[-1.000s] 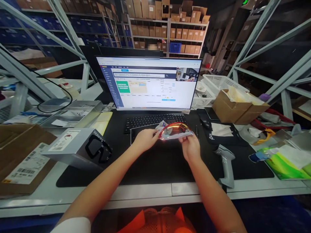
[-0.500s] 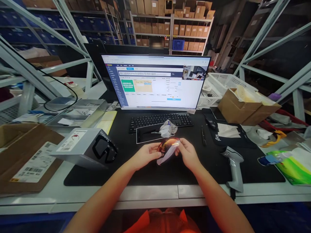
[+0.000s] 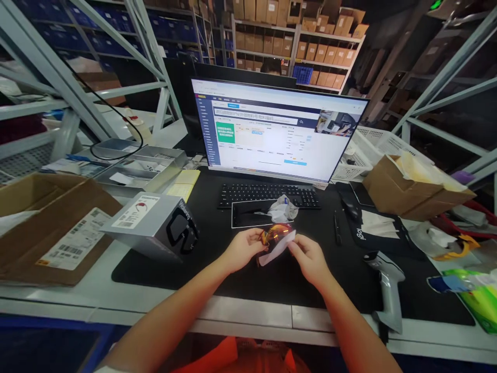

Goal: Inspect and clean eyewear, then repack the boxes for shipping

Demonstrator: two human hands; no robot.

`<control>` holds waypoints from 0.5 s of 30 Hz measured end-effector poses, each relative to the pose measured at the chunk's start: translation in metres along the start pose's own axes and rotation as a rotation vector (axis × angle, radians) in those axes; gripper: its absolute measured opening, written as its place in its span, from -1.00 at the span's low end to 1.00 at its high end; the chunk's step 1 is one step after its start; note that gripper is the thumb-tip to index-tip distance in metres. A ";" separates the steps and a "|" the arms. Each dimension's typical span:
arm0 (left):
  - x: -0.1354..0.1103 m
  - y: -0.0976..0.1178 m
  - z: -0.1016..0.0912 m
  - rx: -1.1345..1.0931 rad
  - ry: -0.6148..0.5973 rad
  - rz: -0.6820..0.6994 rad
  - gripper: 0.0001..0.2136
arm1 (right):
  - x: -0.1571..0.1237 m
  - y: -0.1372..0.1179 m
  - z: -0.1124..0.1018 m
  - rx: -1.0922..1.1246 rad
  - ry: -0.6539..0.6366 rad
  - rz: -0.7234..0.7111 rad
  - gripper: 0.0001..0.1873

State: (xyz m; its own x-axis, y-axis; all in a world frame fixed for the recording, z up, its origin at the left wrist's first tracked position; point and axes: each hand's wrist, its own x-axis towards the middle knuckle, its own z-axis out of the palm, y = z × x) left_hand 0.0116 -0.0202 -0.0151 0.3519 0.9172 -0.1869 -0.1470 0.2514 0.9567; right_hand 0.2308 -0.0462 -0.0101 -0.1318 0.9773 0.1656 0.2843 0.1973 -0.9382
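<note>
**Lens and wrapper held over the mat**

Above the black mat point(image 3: 248, 269) on the tabletop, the left hand point(image 3: 243, 248) is pinching the orange lens point(image 3: 275, 233) while the right hand point(image 3: 308, 256) is pinching its clear wrapper point(image 3: 276, 247). Unwrapping seems partly done; the wrapper is hanging half off. Far of them, a crumpled cloth point(image 3: 283, 209) is lying by the keyboard point(image 3: 267, 196).

Single head-worn camera, looking forward and down from above the desk point(image 3: 248, 311), close over both forearms, facing the monitor point(image 3: 272, 132) and keyboard point(image 3: 267, 196), warehouse shelves point(image 3: 295, 41) behind, no second view sharing the scene
</note>
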 end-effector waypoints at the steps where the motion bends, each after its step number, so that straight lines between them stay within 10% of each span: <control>1: 0.000 0.002 -0.003 0.011 -0.008 0.011 -0.70 | -0.001 -0.002 -0.006 0.011 -0.003 -0.005 -0.61; 7: -0.006 0.009 -0.013 -0.044 -0.136 -0.067 -0.73 | -0.001 0.011 -0.036 0.411 -0.175 0.136 -0.48; 15: -0.002 -0.015 0.004 -0.146 0.000 0.025 -0.65 | -0.005 0.020 0.018 0.232 -0.186 0.173 -0.54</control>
State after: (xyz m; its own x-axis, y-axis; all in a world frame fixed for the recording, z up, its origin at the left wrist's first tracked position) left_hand 0.0172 -0.0271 -0.0279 0.3460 0.9239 -0.1632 -0.2891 0.2705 0.9183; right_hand 0.2205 -0.0481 -0.0351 -0.2772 0.9600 -0.0404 0.0965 -0.0141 -0.9952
